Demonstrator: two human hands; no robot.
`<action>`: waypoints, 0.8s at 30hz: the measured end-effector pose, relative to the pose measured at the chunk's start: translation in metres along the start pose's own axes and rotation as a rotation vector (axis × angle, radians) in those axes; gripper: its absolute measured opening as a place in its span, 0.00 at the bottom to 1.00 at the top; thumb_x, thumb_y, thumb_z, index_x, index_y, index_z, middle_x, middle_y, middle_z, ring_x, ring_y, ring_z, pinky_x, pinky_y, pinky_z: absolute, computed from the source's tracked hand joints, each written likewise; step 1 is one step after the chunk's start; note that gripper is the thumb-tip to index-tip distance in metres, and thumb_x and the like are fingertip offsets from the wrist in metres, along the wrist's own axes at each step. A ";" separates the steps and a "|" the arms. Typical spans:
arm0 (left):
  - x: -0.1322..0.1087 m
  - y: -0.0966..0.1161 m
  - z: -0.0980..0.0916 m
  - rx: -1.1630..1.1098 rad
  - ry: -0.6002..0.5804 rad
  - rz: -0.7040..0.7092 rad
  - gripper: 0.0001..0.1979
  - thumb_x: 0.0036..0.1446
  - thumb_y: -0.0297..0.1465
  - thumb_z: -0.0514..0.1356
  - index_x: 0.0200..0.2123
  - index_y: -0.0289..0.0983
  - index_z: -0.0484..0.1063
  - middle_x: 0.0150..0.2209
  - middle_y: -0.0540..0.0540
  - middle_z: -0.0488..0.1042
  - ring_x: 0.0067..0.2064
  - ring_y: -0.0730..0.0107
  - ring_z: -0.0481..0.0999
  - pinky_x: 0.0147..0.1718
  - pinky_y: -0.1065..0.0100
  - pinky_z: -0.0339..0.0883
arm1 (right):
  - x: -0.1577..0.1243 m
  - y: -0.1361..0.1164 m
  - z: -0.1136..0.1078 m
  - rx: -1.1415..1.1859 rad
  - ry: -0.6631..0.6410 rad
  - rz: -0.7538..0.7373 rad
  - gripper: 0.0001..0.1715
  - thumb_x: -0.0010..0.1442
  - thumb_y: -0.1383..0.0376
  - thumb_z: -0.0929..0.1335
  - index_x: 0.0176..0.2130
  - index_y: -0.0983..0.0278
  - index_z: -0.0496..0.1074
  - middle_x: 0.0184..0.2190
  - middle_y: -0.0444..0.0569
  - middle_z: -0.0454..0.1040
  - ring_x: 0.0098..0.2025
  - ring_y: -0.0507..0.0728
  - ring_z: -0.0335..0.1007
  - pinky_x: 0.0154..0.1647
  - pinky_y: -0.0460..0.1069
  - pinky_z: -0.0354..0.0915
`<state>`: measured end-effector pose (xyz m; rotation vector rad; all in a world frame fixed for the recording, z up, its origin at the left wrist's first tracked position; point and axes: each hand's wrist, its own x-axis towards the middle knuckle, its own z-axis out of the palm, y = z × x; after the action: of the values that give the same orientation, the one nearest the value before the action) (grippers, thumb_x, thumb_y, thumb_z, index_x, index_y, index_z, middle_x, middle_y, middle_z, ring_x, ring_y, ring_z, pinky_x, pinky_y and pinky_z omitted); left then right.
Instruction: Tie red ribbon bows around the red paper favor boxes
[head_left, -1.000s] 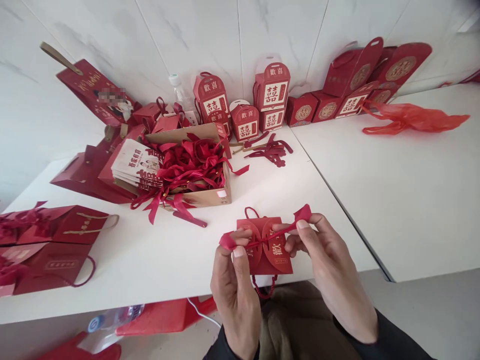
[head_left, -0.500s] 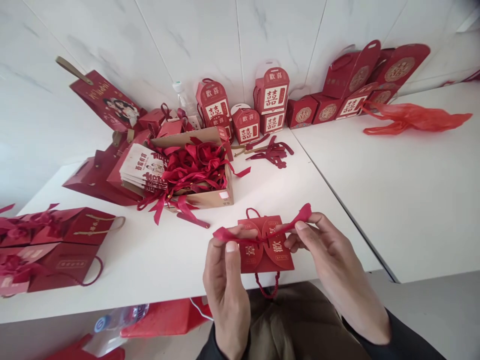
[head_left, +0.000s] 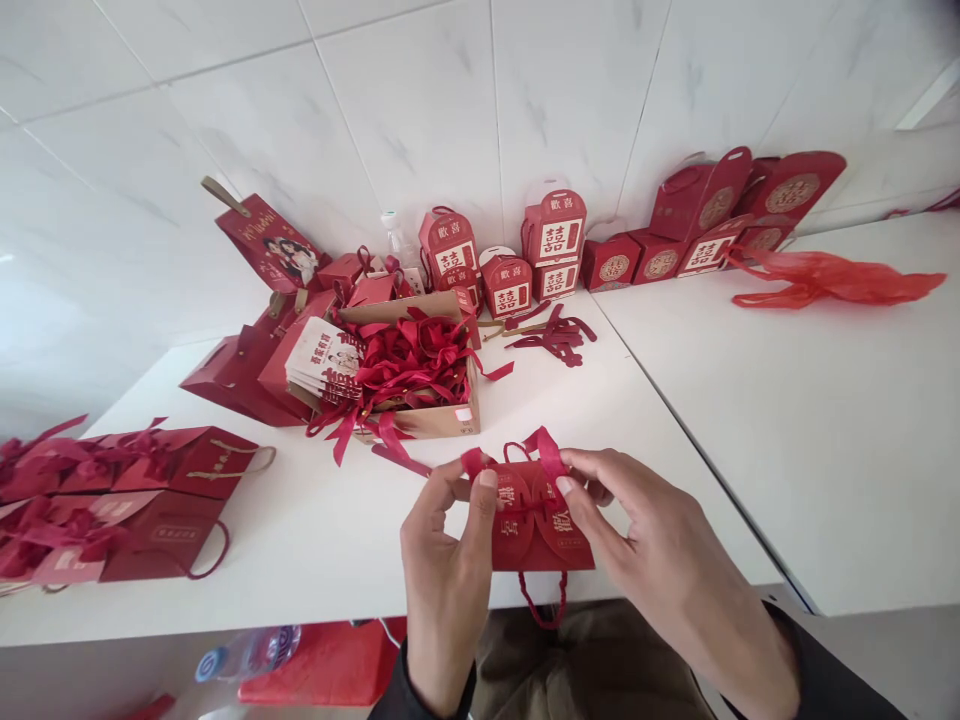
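Note:
A small flat red gift box (head_left: 538, 530) with gold characters lies at the near edge of the white table (head_left: 315, 530), its cord handle hanging over the edge. A red ribbon (head_left: 541, 452) is threaded across its top flaps. My left hand (head_left: 446, 560) pinches the ribbon's left end between thumb and forefinger. My right hand (head_left: 637, 530) pinches the ribbon's right loop, just above the box. Both ends are folded in close over the box's middle.
A cardboard box (head_left: 420, 385) full of red ribbons sits behind, with printed cards (head_left: 326, 362) leaning on it. Finished red boxes (head_left: 525, 260) line the wall. Red bags (head_left: 112, 490) lie at the left. A red plastic bag (head_left: 832, 280) rests on the right table.
Both hands have brought the ribbon ends inward from a stretched-out line into loops over the box's middle. The camera has tilted up a little.

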<state>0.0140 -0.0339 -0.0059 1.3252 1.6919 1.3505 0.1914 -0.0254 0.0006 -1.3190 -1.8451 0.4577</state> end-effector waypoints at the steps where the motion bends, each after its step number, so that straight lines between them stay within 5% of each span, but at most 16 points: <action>1: -0.001 -0.003 -0.001 0.031 0.045 0.014 0.13 0.65 0.42 0.63 0.47 0.41 0.78 0.28 0.53 0.76 0.32 0.71 0.74 0.34 0.71 0.68 | -0.002 0.001 0.001 -0.036 0.004 -0.002 0.11 0.75 0.62 0.61 0.52 0.58 0.70 0.45 0.45 0.78 0.41 0.59 0.77 0.38 0.52 0.71; 4: -0.003 -0.007 0.000 0.178 0.099 0.137 0.13 0.66 0.38 0.62 0.51 0.43 0.79 0.32 0.51 0.77 0.34 0.70 0.75 0.34 0.70 0.69 | -0.008 0.006 0.005 -0.109 0.002 0.012 0.11 0.76 0.61 0.61 0.53 0.56 0.69 0.46 0.45 0.78 0.39 0.59 0.78 0.34 0.52 0.71; 7: -0.005 -0.002 0.004 0.254 -0.034 0.226 0.11 0.68 0.35 0.59 0.47 0.45 0.81 0.36 0.50 0.78 0.36 0.71 0.75 0.36 0.70 0.70 | -0.012 0.007 0.006 -0.101 0.020 0.040 0.11 0.75 0.61 0.62 0.55 0.55 0.68 0.41 0.42 0.77 0.34 0.57 0.78 0.32 0.51 0.70; 16: -0.017 0.000 -0.003 -0.013 -0.190 -0.041 0.19 0.69 0.39 0.56 0.60 0.43 0.73 0.53 0.41 0.80 0.51 0.61 0.79 0.50 0.60 0.74 | -0.011 -0.005 -0.002 0.007 0.007 0.022 0.08 0.75 0.63 0.63 0.53 0.54 0.67 0.41 0.41 0.78 0.37 0.56 0.77 0.37 0.50 0.71; 20: -0.012 0.004 -0.004 0.042 -0.221 0.191 0.14 0.70 0.31 0.57 0.53 0.45 0.78 0.48 0.45 0.80 0.48 0.68 0.80 0.46 0.68 0.74 | -0.004 -0.009 0.000 0.080 -0.121 -0.066 0.15 0.76 0.67 0.61 0.58 0.55 0.67 0.50 0.45 0.76 0.47 0.59 0.76 0.46 0.54 0.72; 24: -0.007 0.008 -0.002 0.176 -0.234 0.415 0.14 0.66 0.23 0.57 0.48 0.43 0.79 0.43 0.48 0.78 0.44 0.72 0.79 0.44 0.72 0.74 | 0.003 -0.010 0.005 0.119 -0.177 -0.078 0.16 0.74 0.69 0.60 0.56 0.58 0.70 0.46 0.48 0.75 0.45 0.60 0.75 0.44 0.56 0.73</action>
<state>0.0173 -0.0415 0.0016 1.9364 1.4526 1.2199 0.1815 -0.0256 0.0057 -1.1537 -1.9735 0.6496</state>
